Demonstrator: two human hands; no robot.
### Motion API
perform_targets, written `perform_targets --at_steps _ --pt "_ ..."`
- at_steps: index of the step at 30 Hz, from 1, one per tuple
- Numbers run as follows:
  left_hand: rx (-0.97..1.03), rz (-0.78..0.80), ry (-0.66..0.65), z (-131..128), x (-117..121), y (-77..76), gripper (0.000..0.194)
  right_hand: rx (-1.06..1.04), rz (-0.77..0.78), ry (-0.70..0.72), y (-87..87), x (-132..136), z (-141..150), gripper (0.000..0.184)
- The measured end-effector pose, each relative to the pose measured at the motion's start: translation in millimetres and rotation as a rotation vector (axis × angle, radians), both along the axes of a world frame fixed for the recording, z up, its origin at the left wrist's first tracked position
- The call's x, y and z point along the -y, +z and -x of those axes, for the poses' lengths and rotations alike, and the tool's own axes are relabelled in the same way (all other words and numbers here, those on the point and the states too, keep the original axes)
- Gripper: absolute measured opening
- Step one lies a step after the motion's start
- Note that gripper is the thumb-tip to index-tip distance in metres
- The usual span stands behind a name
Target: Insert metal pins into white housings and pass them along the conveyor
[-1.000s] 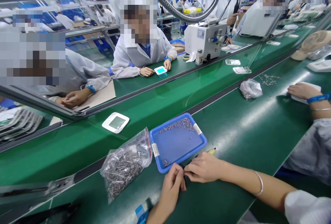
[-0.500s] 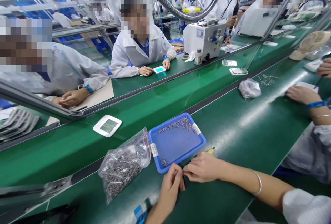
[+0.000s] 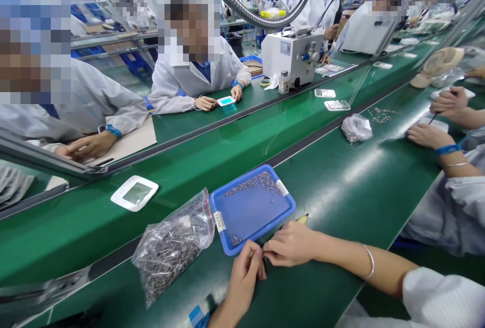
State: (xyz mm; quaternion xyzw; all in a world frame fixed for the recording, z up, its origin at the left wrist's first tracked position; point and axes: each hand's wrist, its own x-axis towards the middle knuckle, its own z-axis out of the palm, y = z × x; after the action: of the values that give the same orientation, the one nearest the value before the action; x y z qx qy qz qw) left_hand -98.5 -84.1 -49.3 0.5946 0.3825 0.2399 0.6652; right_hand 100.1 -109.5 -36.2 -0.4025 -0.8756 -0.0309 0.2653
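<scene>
Pinched fingertips of both hands meet at the near edge of the blue tray [image 3: 253,207]. The left hand [image 3: 242,275] and the right hand [image 3: 291,244] touch tip to tip, each grip narrow; whatever sits between the fingertips is too small to make out. A yellow tip [image 3: 302,218] shows just behind the right hand. The right wrist carries a thin silver bangle [image 3: 369,262], and the left wrist carries a blue strap [image 3: 197,315].

The tray lies flat on the green desk [image 3: 341,191], directly in front of the hands. Small metal parts [image 3: 252,183] lie in a loose line along its far edge, and a smaller cluster lies in its near left corner. White labels are fixed to its left and right rims.

A clear plastic bag [image 3: 172,244] filled with the same kind of metal parts lies just left of the tray, touching its left rim.

A white device with a screen [image 3: 134,193] lies on the green belt beyond the bag. Farther right on the desk, a second small bag [image 3: 356,128] lies near a few scattered parts [image 3: 381,114].

At the right edge, a co-worker's hands [image 3: 428,136] rest on a white piece. Across the belt, people in white coats sit at the opposite desk beside a white machine [image 3: 291,55].
</scene>
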Motion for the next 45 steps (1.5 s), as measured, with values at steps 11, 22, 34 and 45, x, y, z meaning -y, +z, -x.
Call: perform_targets --at_steps 11,22,34,45 --pt "-0.013 -0.011 -0.005 1.2 0.3 0.1 0.051 0.019 0.004 -0.002 -2.7 -1.1 0.4 0.017" --pt "-0.032 -0.041 -0.002 6.3 -0.4 -6.9 0.049 0.007 -0.016 0.011 -0.5 -4.2 1.8 0.019" --pt "-0.011 0.005 0.055 6.7 1.7 -5.7 0.045 0.046 0.038 0.006 -1.3 -6.3 3.8 0.020" --pt "-0.006 -0.022 0.020 11.6 -1.4 -17.7 0.043 0.057 0.075 0.009 -0.8 -6.2 4.2 0.023"
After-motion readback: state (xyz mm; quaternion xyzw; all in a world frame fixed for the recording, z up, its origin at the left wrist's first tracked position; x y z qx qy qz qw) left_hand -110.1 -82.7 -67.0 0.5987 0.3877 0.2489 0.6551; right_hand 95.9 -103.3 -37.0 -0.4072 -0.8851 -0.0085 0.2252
